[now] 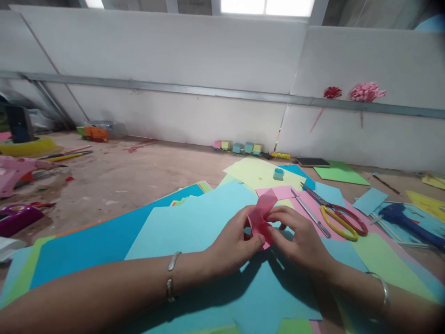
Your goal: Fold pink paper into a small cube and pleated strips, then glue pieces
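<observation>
So both bare hands are busy with one folded piece of bright pink paper (263,208), held up just above a stack of big light blue paper sheets (187,227). The left hand (231,239) has its grip clamped on the paper, thumb low at the front, and the right hand (301,236) has its grip closed on the other side, thumb and fingers pinching in. One end of the paper sticks up between them like a flap. Can't really make out the folds tucked behind the fingers.

Just right of the hands there's a slim silver craft knife (312,214) and, beside it, metal scissors with red and yellow handles (339,218). A little light blue paper box shape (278,174) sits past the hands on a pale yellow paper sheet (243,170).

Over on the left of the brown, scuffed desk (114,171) there's a pink plastic glue gun (14,174), and at the back by the white wall (167,51), a row of tiny coloured paper blocks (238,147).
</observation>
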A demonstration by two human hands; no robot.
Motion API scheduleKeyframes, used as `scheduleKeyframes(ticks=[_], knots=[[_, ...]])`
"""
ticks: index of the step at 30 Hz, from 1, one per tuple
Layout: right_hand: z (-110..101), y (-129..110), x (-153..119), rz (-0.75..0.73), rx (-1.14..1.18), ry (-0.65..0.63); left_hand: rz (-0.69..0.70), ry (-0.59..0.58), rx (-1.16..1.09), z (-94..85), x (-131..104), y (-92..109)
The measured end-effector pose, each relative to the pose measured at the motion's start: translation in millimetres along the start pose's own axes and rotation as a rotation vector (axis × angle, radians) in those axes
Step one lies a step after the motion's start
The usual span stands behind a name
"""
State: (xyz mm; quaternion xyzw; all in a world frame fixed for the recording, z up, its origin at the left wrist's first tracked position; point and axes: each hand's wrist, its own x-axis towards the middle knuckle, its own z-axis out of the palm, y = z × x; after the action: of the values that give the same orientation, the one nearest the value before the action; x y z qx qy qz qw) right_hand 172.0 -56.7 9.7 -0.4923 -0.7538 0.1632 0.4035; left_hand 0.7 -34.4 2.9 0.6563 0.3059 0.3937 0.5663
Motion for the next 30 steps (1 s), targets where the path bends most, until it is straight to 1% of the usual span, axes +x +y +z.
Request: scheduleKeyframes(ticks=[2, 5, 7, 9, 10, 11, 13, 17, 21, 26, 30], knots=[[0, 1, 0, 0.016, 0.022, 0.023, 0.004, -0.001, 0.037, -1.4, 0, -3], [1, 3, 1, 0.161, 0.095, 0.066, 0.023, -0.013, 0.085, -3.3, 0, -6], [3, 4, 1, 0.259, 0.215, 0.099, 0.048, -0.028, 0.108, -4.3, -1, -7], [4, 5, 2, 0.309, 0.34, 0.093, 0.081, -0.034, 0.127, -4.8, -1, -7], [4, 5, 2, 0.318, 0.365, 0.071, 0.099, -0.028, 0.139, -4.8, -1, -8], [5, 5, 2, 0.314, 0.359, 0.044, 0.114, -0.013, 0.153, -4.7, -1, -8], [5, 3, 1, 0.263, 0.276, 0.013, 0.123, 0.037, 0.189, -4.2, 0, -7], [6, -1, -3, 0.088, 0.082, 0.012, 0.099, 0.14, 0.3, -4.5, 2, -2], [9, -8, -8, -0.003, 0.019, -0.032, 0.142, 0.227, 0.403, -7.9, 3, 3], [11, -11, -11, -0.03, -0.011, -0.059, 0.24, 0.255, 0.341, -8.9, 4, 1], [11, -11, -10, 0.067, -0.01, -0.099, 0.304, 0.239, 0.286, -7.0, 3, 0]])
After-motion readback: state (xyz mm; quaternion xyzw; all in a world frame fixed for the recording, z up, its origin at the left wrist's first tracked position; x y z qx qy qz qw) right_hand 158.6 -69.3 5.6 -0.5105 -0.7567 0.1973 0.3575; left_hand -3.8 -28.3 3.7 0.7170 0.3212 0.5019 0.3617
